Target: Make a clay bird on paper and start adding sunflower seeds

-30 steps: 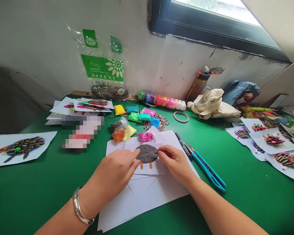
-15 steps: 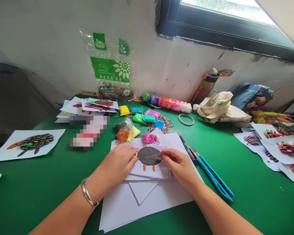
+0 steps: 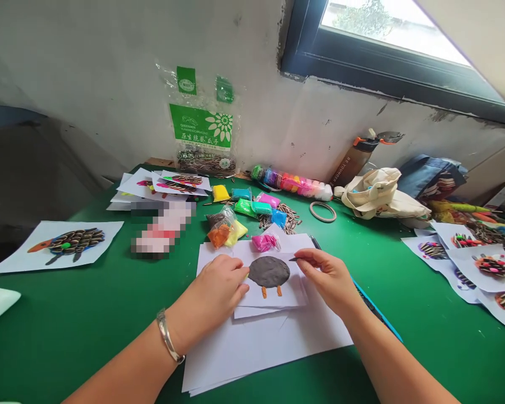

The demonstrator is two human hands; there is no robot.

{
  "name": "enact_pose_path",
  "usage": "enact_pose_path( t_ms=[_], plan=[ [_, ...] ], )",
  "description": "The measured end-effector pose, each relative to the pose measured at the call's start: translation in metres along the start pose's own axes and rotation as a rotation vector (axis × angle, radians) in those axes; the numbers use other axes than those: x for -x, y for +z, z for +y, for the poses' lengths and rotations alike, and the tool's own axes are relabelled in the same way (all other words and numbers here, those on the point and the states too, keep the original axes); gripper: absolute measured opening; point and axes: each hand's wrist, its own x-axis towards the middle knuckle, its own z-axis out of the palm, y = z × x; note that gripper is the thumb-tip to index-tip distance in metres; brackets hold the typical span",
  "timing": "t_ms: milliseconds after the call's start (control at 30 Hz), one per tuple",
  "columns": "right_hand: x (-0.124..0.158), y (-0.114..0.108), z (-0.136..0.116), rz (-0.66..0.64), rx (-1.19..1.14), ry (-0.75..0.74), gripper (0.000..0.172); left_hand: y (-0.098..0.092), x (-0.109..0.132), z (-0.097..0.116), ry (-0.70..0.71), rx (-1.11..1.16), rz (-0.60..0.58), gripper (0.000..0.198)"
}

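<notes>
A white card [image 3: 292, 294] bears a flat dark grey clay oval [image 3: 270, 272] with two orange clay legs [image 3: 279, 291] below it. My left hand [image 3: 223, 283] lies over the card's left side, fingers resting on it and thumb apart. A bit of yellow peeks out at its fingertips; the rest there is hidden. To the right of the oval, my right hand [image 3: 326, 278] pinches a small dark pointed sunflower seed [image 3: 293, 259], held just clear of the clay. Larger white sheets [image 3: 235, 359] lie beneath the card.
Clay packets, including a pink one [image 3: 265, 242], and loose sunflower seeds [image 3: 292, 217] lie behind the sheets. A blue-handled tool [image 3: 382, 317] is partly behind my right arm. Finished seed pictures [image 3: 78, 247] sit left and right. A seed bag [image 3: 204, 134] leans on the wall.
My right hand has moved away from the oval's right edge, the seed still between its fingers. My left hand stays on the card. The whole view has shifted slightly.
</notes>
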Motion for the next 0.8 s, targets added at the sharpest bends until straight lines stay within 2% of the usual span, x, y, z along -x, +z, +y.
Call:
enact_pose_path(
  t_ms=[167,333,467,567,700,800],
  plan=[
    [-0.014,0.008,-0.016,-0.06,0.073,-0.107,0.018,0.001,0.002,0.0,0.028,-0.043,-0.015,0.013],
    [-0.028,0.026,0.002,-0.118,-0.103,-0.042,0.019,0.005,0.003,-0.003,0.021,-0.009,-0.014,0.013],
    [-0.028,0.023,0.017,-0.177,-0.173,-0.019,0.022,0.005,0.003,-0.003,0.011,0.027,-0.005,0.014],
    [-0.024,0.017,0.017,-0.193,-0.17,-0.02,0.02,0.004,0.003,-0.003,0.004,0.037,-0.016,0.015],
    [-0.016,0.016,0.004,-0.087,-0.022,-0.172,0.013,0.004,0.004,-0.003,0.001,0.054,-0.025,0.02],
    [-0.008,0.024,-0.007,-0.08,0.053,-0.325,0.016,0.005,0.003,-0.003,-0.005,0.076,-0.017,0.023]
  ],
)
